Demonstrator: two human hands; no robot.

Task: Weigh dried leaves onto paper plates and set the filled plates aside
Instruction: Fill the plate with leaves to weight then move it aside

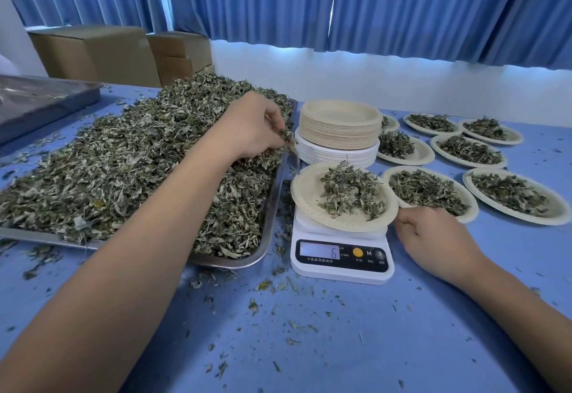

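Grey-green dried leaves [353, 191], crumpled, heaped on beige paper plate [306, 196].

a single wide-angle view from the person's head, facing forward and tilted down over the blue table [340, 346]. the left forearm [139, 253] and right forearm [510, 315] enter from the bottom corners, so the lens sits close above the near edge. the scale [342, 256] lies near, just right of centre; the tray [271, 207] of dried leaves [123, 160] fills the left half. blue curtains [402, 5] close the far side, up top. straight edges bow toward the view's borders.
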